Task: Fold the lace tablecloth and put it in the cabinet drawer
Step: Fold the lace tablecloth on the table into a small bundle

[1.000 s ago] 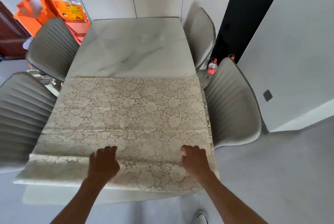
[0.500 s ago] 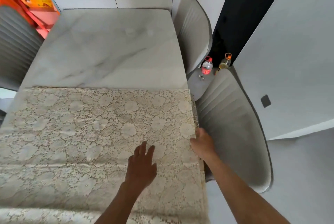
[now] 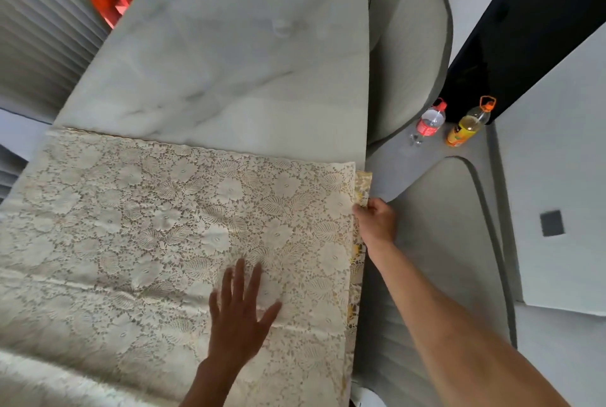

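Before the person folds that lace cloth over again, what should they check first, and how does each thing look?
1. Left hand pinning the lace tablecloth flat, fingers spread: ok.
2. Right hand has hold of the cloth's right edge: ok, it pinches the edge at the table's side.
3. Layers lined up at that edge: not ok, a yellow-patterned under-layer sticks out past the top one.
4. Cloth lying smooth: not ok, a crease ridge runs across it near the left hand.
5. Bare table beyond the cloth: ok, nothing standing on it.
6. Cabinet drawer open and ready: cannot tell, it is out of view.
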The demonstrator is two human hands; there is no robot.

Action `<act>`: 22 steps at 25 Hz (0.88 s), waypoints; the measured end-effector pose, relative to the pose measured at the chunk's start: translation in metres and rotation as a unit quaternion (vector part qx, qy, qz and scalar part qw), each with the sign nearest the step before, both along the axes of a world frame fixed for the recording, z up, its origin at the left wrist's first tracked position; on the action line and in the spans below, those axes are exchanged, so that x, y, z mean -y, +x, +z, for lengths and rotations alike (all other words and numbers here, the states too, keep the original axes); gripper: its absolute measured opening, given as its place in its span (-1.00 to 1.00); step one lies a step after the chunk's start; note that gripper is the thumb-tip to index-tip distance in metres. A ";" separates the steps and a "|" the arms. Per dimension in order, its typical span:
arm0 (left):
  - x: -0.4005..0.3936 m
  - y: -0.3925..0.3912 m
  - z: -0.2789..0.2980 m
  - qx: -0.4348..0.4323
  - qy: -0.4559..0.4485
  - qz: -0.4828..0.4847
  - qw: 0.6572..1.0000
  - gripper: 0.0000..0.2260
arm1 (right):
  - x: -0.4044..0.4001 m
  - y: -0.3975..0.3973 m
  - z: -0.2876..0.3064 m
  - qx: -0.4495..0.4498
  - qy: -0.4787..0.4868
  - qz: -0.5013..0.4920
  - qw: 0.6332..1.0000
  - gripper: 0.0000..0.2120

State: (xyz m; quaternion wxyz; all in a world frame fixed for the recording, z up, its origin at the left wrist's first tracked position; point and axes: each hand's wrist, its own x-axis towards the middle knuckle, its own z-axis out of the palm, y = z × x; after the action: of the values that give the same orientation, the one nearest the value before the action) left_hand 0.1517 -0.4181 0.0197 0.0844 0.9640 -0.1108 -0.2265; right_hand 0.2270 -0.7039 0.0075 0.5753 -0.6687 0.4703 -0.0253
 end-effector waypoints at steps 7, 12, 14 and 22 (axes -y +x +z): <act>0.028 0.016 -0.001 -0.018 -0.024 -0.003 1.000 -0.20 | -0.010 0.009 0.010 -0.059 -0.278 0.157 0.946 -0.65; 0.037 0.008 -0.002 -0.041 -0.025 0.001 0.999 -0.11 | -0.031 0.001 0.018 -0.084 -0.346 0.166 0.920 -0.47; 0.035 0.008 -0.002 -0.044 -0.027 -0.001 0.999 -0.12 | -0.035 0.002 0.018 -0.144 -0.316 0.201 0.916 -0.55; 0.034 0.008 -0.002 -0.049 -0.033 0.003 0.998 -0.12 | -0.046 0.009 0.023 -0.155 -0.295 0.188 0.924 -0.64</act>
State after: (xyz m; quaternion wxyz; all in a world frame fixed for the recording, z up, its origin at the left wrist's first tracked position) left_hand 0.1596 -0.4525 0.0173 0.1221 0.9487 -0.1111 -0.2695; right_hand 0.2359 -0.6583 0.0301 0.2661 -0.8801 0.3900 0.0494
